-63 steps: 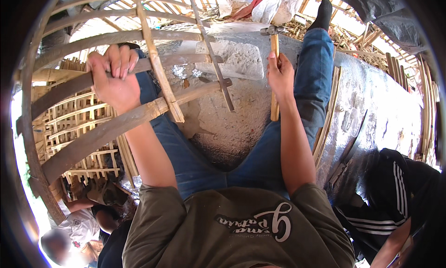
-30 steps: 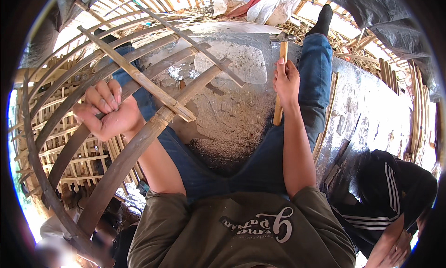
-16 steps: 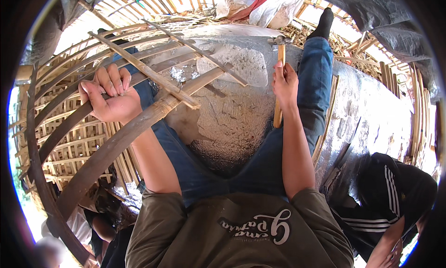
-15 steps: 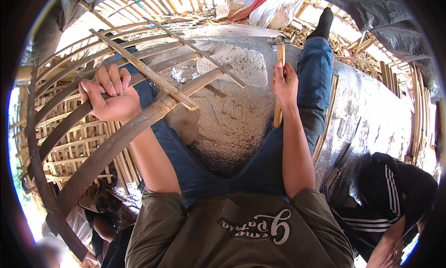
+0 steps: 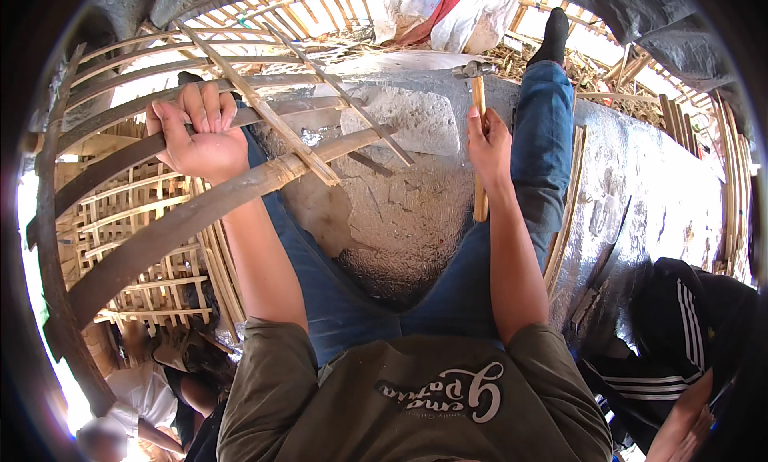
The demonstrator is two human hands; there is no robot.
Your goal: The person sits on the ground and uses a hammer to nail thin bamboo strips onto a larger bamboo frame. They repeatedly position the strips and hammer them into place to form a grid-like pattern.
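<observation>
Slatted frame, wood or bamboo: at the person's left, above the left leg, the nearest slat crossing over the left forearm. Long curved slats, tied together by crosspieces. Judged light for its spread, stiff along each slat, somewhat springy overall; the joints look the weaker points. Best hold: a slat near a crosspiece, minding splinters at raw edges.

Left hand: fingers curled around one slat, thumb folded in.

Right hand: wrapped around the hammer at mid-handle, metal head uppermost. Judged head-heavy and rigid, the pale wooden handle smooth but easily gripped; a lower hold would give more swing.

Writing: olive shirt — pale script lettering, upside down from this view. White sack at the top — partial dark print, cut off by the edge. Frame and hammer — no lettering visible.
</observation>
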